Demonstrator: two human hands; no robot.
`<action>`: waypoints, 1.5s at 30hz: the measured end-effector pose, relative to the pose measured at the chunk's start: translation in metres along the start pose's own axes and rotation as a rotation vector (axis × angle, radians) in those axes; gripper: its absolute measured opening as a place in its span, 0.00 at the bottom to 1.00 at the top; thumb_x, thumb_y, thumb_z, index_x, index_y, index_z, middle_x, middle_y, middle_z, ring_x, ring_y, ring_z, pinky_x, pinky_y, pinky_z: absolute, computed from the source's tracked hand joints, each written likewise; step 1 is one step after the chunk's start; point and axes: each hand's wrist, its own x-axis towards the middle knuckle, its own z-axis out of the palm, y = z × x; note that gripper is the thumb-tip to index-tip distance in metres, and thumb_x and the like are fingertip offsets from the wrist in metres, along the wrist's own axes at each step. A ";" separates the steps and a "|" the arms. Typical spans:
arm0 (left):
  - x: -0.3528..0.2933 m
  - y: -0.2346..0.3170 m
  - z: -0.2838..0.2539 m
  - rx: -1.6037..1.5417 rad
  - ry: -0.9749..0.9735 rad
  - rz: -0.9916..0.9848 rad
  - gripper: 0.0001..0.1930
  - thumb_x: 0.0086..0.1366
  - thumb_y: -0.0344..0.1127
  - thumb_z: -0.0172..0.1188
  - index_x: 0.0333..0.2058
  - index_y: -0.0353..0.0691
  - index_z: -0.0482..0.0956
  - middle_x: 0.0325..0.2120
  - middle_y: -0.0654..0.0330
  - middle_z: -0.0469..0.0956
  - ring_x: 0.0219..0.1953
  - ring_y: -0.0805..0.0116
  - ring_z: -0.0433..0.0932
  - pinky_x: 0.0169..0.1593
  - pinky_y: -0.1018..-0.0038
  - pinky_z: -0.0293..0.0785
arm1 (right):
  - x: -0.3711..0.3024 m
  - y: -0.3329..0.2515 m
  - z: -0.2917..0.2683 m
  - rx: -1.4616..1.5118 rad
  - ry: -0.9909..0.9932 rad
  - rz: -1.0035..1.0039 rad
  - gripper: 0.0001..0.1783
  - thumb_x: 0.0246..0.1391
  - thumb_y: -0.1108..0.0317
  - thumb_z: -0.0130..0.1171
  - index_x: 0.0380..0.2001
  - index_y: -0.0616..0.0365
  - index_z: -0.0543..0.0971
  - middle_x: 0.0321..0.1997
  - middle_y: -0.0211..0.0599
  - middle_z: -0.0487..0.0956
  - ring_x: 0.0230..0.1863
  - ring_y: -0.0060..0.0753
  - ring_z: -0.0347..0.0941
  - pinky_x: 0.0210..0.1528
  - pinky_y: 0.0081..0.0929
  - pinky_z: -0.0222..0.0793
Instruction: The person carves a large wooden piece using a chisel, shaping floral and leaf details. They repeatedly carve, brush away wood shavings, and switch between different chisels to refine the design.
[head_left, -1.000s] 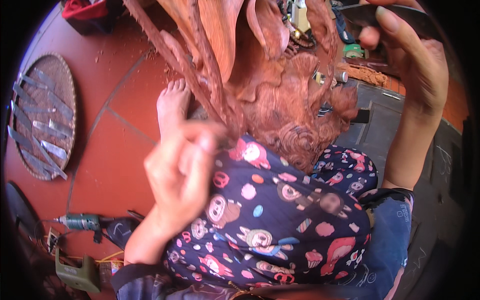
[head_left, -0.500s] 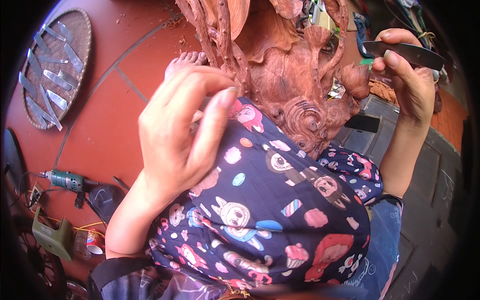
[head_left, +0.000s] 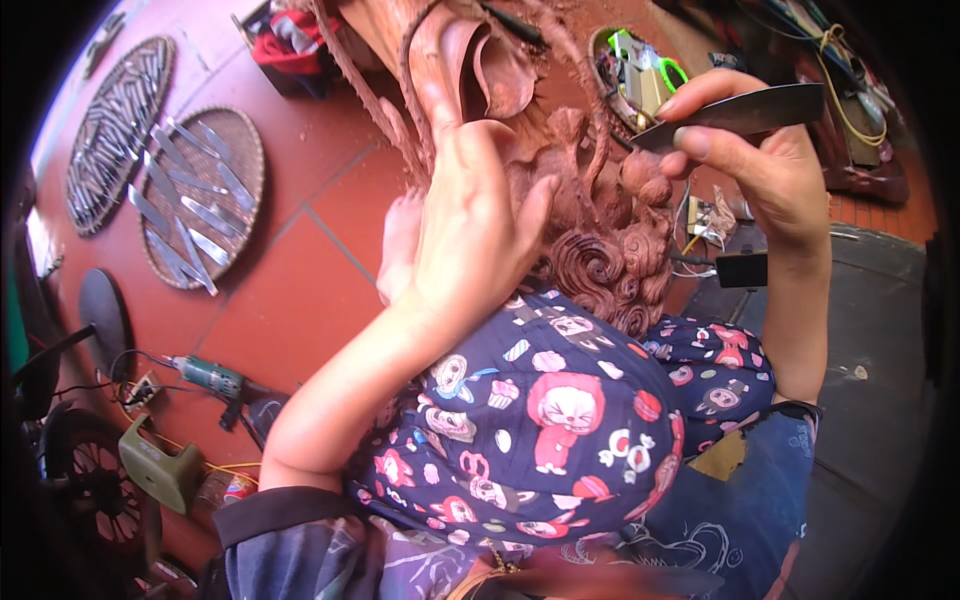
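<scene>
A large reddish-brown wood carving (head_left: 600,270), with curled swirls and thin stems, stands between my legs. My left hand (head_left: 470,205) reaches over its near left side. The index finger is stretched along a smooth carved part and the thumb stands apart; the other fingers are partly hidden. Up at the right, my right hand (head_left: 770,175) pinches a flat dark metal blade (head_left: 760,108) between thumb and fingers. The blade's narrow end points left toward the carving, apart from my left hand. A dark blue cloth with cartoon figures (head_left: 560,400) covers my lap.
Two woven trays lie at the left, one with flat metal blades (head_left: 208,215), the other heaped with slim metal tools (head_left: 115,130). Near them are a green power tool (head_left: 210,375) and an olive housing (head_left: 160,465). A phone (head_left: 742,268) and a basket (head_left: 605,85) sit at the right.
My left hand has moved forward from above the lap cloth onto the carving, its index finger straightening. My right hand still holds the blade, now tilted the other way. The whole view has shifted.
</scene>
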 end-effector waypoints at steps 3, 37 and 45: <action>0.012 0.013 0.003 -0.202 0.008 -0.135 0.25 0.67 0.42 0.62 0.49 0.25 0.65 0.49 0.27 0.72 0.55 0.35 0.74 0.61 0.55 0.68 | -0.008 -0.001 -0.001 0.060 -0.028 -0.004 0.11 0.59 0.77 0.62 0.44 0.69 0.80 0.38 0.38 0.81 0.35 0.27 0.83 0.40 0.26 0.81; 0.035 -0.021 -0.027 -0.895 -0.093 0.205 0.48 0.61 0.29 0.65 0.74 0.32 0.46 0.75 0.35 0.39 0.76 0.29 0.33 0.73 0.36 0.27 | 0.146 0.059 0.074 -0.328 0.088 -0.130 0.06 0.50 0.73 0.71 0.30 0.63 0.84 0.29 0.33 0.84 0.35 0.24 0.80 0.70 0.44 0.65; 0.036 -0.034 -0.016 -1.030 -0.053 0.148 0.48 0.62 0.29 0.63 0.74 0.29 0.41 0.74 0.32 0.37 0.75 0.27 0.36 0.73 0.36 0.32 | 0.150 0.039 0.082 -0.778 -0.188 -0.023 0.08 0.47 0.78 0.72 0.34 0.62 0.89 0.36 0.37 0.85 0.57 0.41 0.79 0.73 0.54 0.60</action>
